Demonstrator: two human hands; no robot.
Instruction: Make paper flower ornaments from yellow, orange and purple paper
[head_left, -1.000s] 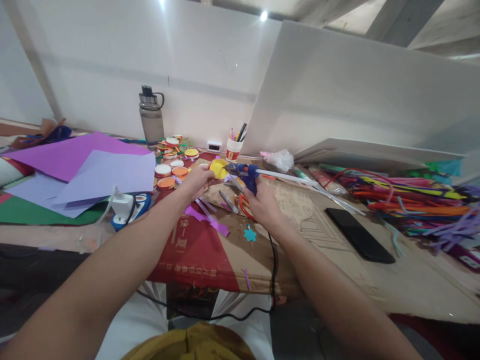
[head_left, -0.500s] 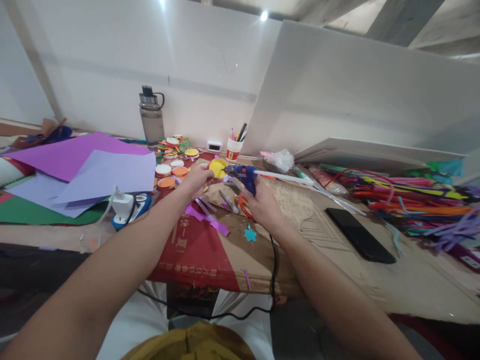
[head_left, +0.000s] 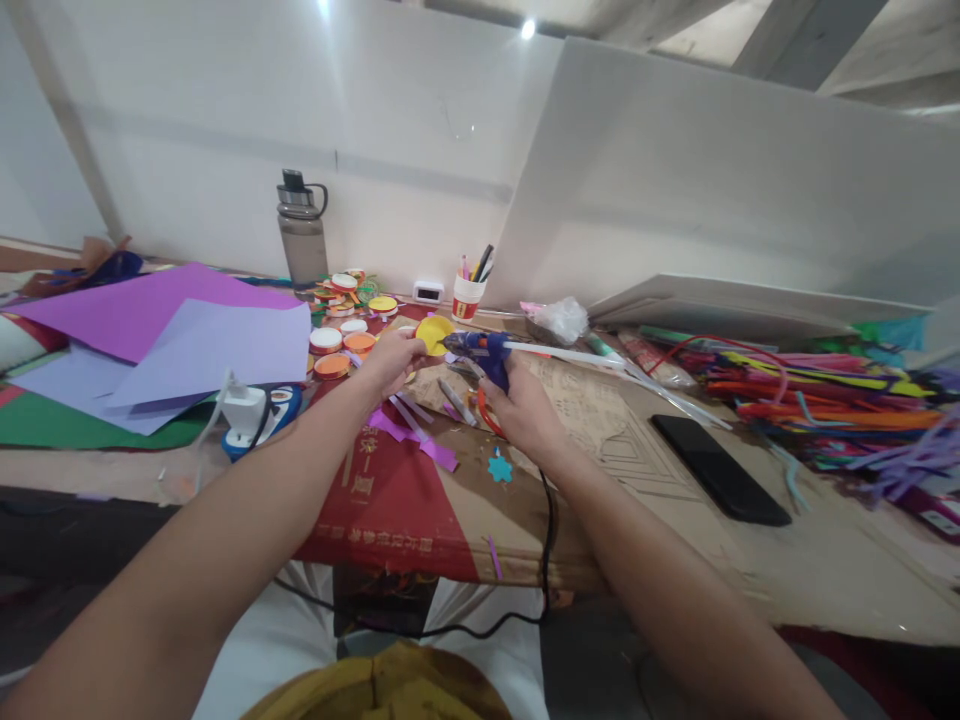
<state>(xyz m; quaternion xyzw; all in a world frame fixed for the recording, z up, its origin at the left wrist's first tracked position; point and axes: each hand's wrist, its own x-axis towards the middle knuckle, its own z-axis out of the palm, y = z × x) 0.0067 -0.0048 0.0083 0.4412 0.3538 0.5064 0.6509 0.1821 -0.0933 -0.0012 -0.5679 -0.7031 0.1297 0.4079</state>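
My left hand (head_left: 397, 362) pinches a round yellow disc (head_left: 435, 332) by its left edge, above the table. A blue hot glue gun (head_left: 486, 352) is gripped in my right hand (head_left: 523, 400), its nozzle pointing left at the disc's face. Whether the tip touches the disc I cannot tell. A long white glue stick (head_left: 566, 353) runs out of the gun's back to the right, and a black cord (head_left: 551, 520) hangs below it. Under my hands lie purple paper scraps (head_left: 439, 455) and a teal flower-shaped cutout (head_left: 500, 466).
Left are purple sheets (head_left: 217, 345), a power strip (head_left: 279, 408) and several round discs (head_left: 332, 366). Behind stand a bottle (head_left: 304, 235) and a paper cup of pens (head_left: 468, 298). On the right lie a black phone (head_left: 718, 470) and colourful pipe cleaners (head_left: 832, 395).
Both hands, with the disc and the glue gun, have shifted very slightly left. Both grips look the same, and nothing else has visibly moved.
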